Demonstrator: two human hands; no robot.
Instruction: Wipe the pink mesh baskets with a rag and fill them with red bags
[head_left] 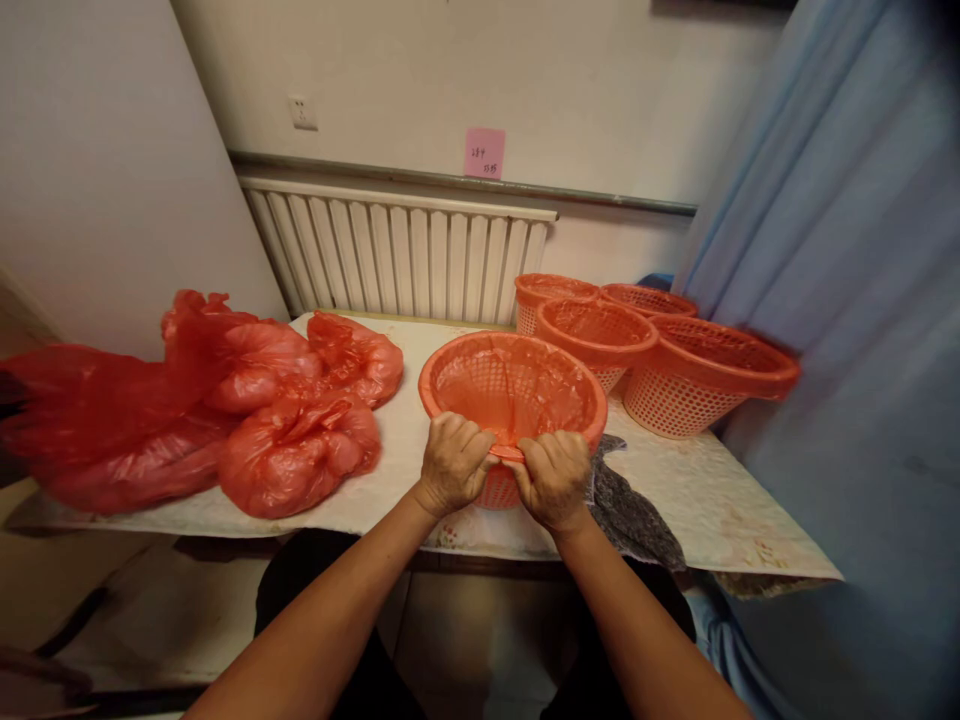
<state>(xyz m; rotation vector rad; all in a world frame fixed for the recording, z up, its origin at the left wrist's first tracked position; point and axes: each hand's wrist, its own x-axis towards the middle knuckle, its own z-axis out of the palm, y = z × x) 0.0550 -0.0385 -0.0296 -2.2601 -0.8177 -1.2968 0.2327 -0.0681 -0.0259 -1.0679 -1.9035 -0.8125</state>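
A red bin liner lines a perforated plastic wastebasket standing on the table in front of me, its edge folded over the rim. At the near side of that rim, my left hand is closed on the liner's edge, knuckles up. Close beside it, my right hand grips the same edge, the two thumbs almost meeting. A dark grey cloth lies just right of the basket, partly behind my right hand.
Several filled red plastic bags are heaped at the table's left. More lined wastebaskets stand at the back right, by a blue curtain. A white radiator runs behind the table; a pink note is on the wall.
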